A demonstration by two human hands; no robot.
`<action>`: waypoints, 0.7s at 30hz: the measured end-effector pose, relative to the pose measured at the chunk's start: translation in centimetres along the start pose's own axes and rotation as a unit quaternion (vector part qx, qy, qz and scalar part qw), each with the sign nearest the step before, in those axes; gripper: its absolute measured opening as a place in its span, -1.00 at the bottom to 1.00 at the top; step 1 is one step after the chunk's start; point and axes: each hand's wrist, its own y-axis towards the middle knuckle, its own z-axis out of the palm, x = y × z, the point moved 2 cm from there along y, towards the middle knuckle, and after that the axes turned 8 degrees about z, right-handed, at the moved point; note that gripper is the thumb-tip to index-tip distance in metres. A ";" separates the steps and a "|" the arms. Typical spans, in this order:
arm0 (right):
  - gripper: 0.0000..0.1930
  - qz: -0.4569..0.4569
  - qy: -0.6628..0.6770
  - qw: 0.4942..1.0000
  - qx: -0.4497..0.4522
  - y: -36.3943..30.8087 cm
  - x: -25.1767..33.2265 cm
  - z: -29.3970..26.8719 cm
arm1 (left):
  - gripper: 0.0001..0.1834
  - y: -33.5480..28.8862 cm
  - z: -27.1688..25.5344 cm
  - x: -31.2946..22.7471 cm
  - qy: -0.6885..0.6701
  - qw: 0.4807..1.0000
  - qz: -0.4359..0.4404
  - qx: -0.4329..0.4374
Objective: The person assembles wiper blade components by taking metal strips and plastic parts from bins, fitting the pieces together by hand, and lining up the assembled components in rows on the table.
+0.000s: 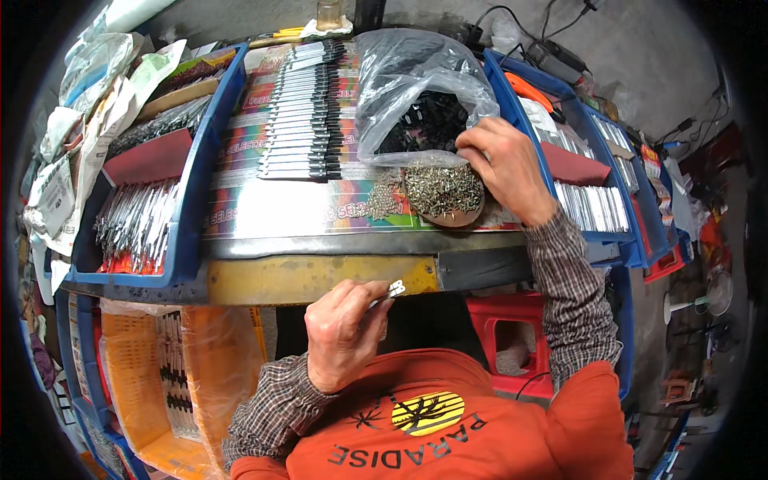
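Observation:
My left hand is closed near the table's front edge, gripping a small silvery metal piece whose flat end sticks out past the fingertips. My right hand reaches over the table, its thumb and fingers pinched together at the mouth of a clear plastic bag. What that pinch holds, if anything, is hidden. Small black parts fill the bag. Just below those fingertips, a round dish is heaped with tiny brassy metal pins. More loose pins lie beside it.
A stacked row of metal strips with black ends lies left of the bag. Blue bins with metal strips flank the table on both sides. Below stand an orange crate and a red stool.

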 end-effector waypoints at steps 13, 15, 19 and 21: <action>-0.93 -0.089 -0.122 0.987 0.061 3.2 -2.3 4.0 | -0.77 0.0 -0.7 1.1 0.001 1.000 -0.010 0.008; -0.95 -0.082 -0.124 0.986 0.071 3.4 -2.5 3.9 | -0.77 0.1 -0.7 1.1 -0.004 1.000 -0.006 0.006; -0.91 -0.008 -0.125 0.978 0.166 4.1 -2.5 3.7 | -0.77 -0.1 -0.7 1.2 -0.004 1.000 -0.007 0.012; -0.88 0.011 -0.131 0.972 0.193 4.3 -2.4 3.5 | -0.78 -0.2 -0.7 1.2 -0.005 1.000 -0.004 0.012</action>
